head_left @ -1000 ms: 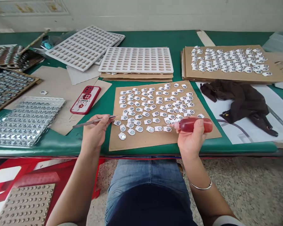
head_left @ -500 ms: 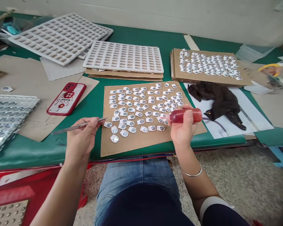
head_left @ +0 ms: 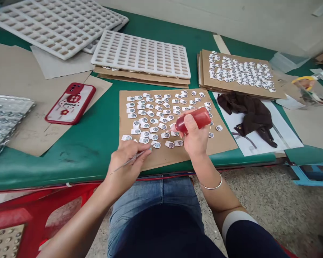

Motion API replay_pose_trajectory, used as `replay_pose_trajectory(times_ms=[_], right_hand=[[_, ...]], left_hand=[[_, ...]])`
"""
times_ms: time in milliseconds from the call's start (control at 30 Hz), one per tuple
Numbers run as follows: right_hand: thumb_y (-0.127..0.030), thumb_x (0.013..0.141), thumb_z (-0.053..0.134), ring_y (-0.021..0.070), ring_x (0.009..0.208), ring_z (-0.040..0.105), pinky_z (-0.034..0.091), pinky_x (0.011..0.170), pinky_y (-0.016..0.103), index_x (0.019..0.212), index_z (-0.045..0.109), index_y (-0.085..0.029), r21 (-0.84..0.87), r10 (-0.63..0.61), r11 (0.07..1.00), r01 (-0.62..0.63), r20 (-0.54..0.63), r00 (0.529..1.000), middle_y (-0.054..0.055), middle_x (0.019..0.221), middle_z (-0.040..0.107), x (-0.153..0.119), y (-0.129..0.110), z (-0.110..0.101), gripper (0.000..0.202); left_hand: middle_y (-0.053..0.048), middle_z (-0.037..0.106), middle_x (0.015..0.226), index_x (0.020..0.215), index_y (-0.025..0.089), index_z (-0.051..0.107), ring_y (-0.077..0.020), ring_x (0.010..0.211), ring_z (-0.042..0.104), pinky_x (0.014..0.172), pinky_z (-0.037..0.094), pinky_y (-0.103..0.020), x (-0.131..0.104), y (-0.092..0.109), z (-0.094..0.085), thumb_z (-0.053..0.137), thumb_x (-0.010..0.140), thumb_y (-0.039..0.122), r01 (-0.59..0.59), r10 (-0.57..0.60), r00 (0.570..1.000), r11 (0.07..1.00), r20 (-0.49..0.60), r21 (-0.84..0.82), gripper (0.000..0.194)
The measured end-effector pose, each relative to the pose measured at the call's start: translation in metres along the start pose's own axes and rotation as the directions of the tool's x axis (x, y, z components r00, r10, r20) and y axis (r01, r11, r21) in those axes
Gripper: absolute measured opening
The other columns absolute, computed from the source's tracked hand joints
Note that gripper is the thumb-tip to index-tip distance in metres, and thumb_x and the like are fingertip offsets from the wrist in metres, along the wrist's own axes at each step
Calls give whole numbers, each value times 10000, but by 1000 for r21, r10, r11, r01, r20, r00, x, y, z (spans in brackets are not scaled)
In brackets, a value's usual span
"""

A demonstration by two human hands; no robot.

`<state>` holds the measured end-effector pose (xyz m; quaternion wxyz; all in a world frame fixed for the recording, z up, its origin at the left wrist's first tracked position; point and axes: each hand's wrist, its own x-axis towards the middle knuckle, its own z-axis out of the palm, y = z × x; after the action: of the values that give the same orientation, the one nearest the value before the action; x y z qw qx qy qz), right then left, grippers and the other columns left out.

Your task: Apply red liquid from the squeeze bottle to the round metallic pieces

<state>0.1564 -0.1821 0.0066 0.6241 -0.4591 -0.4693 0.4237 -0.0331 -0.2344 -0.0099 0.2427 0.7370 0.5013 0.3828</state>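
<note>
My left hand (head_left: 129,159) is closed around metal tweezers (head_left: 127,161), with its fingertips at the lower row of small round silver pieces. In my right hand (head_left: 196,138) is a squeeze bottle (head_left: 195,120) of red liquid, tilted so its thin nozzle points left and down over the pieces. Each silver piece (head_left: 156,145) sits on a small white tab, and many of them lie in loose rows on a brown cardboard sheet (head_left: 167,156). Part of the lower left of the sheet is hidden behind my left hand.
White slotted trays (head_left: 141,53) stand at the back. A second cardboard stack (head_left: 239,89) with similar pieces is at the back right, near a dark brown cloth (head_left: 247,114). A red-cased phone (head_left: 70,104) lies left, beside a clear plastic sheet of silver discs (head_left: 5,118).
My left hand has moved right with the tweezers, over the sheet's lower edge. My right hand has brought the bottle left. The view has shifted slightly.
</note>
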Motion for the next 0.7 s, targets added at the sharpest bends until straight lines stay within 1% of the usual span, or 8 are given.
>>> replay_pose_trajectory(times_ms=[100, 233, 333, 433, 500, 600, 700], right_hand=[[-440, 769, 558, 91, 451, 566, 381, 346, 220, 771, 457, -233, -5, -23, 1000, 23, 4, 1000, -39, 615, 495, -4, 3, 11, 230], [-411, 770, 580, 82, 414, 536, 429, 364, 232, 753, 467, -239, 47, -81, 996, 79, 30, 996, -55, 579, 469, -6, 7, 18, 206], [-410, 773, 574, 83, 421, 532, 469, 406, 250, 756, 463, -241, -4, -99, 995, 99, 40, 994, -53, 586, 472, -6, 8, 19, 204], [-414, 789, 548, 84, 424, 535, 483, 424, 254, 758, 447, -242, -73, -124, 989, 126, 38, 992, -52, 586, 477, -6, 8, 19, 202], [-397, 798, 542, 83, 422, 535, 483, 417, 250, 760, 446, -241, -67, -135, 988, 138, 49, 990, -53, 584, 475, -6, 7, 19, 187], [-373, 791, 563, 84, 422, 542, 480, 400, 245, 776, 465, -237, -32, -125, 991, 127, 61, 990, -53, 589, 483, -7, 7, 19, 168], [-380, 773, 582, 99, 458, 575, 501, 428, 262, 799, 493, -227, -111, -67, 991, 74, 69, 995, -42, 611, 514, -9, 8, 19, 179]], left_hand=[[-27, 666, 793, 927, 190, 654, -170, 746, 596, 711, 449, -330, 1, -6, 5, 596, 813, 235, -46, 45, 998, 999, 33, 7, 136], [-25, 664, 788, 921, 186, 647, -165, 744, 589, 717, 444, -335, 2, -9, 8, 600, 811, 220, -83, 82, 996, 996, 34, 12, 125], [-27, 661, 796, 924, 184, 644, -163, 743, 587, 707, 448, -329, 2, -10, 10, 599, 811, 215, -91, 90, 995, 996, 49, 19, 126], [-25, 659, 792, 918, 183, 644, -157, 734, 584, 700, 446, -323, 2, -11, 12, 601, 810, 207, -101, 99, 994, 994, 54, 32, 119], [-23, 657, 790, 918, 182, 641, -154, 734, 582, 705, 443, -322, 3, -11, 13, 600, 811, 200, -114, 112, 992, 993, 51, 40, 116], [-22, 649, 775, 913, 176, 628, -152, 724, 576, 714, 436, -328, 5, -10, 13, 592, 813, 178, -148, 145, 988, 987, 49, 57, 106], [-27, 640, 766, 911, 163, 599, -157, 701, 565, 699, 429, -337, 6, -6, 13, 579, 807, 134, -229, 224, 973, 970, 56, 88, 110]])
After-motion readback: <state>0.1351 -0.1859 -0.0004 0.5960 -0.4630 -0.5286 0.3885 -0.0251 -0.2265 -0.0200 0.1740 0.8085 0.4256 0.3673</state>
